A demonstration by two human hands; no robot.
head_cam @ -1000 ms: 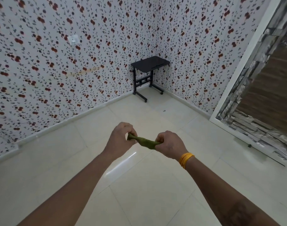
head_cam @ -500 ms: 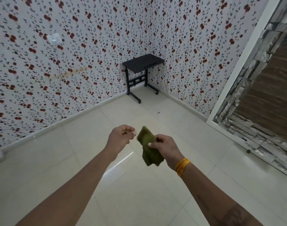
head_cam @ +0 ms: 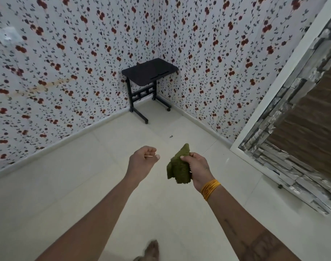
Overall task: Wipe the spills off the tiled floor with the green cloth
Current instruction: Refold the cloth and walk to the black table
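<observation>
Head view: a second ago both hands stretched the green cloth (head_cam: 179, 164) between them; now only the right hand (head_cam: 197, 166) has it, fingers clenched round the bunched fabric, which hangs in the air above the tiled floor (head_cam: 66, 185). The left hand (head_cam: 143, 161) is loosely curled and empty, just beside the cloth but apart from it. Both forearms reach forward, a bare foot (head_cam: 151, 250) blurred below
</observation>
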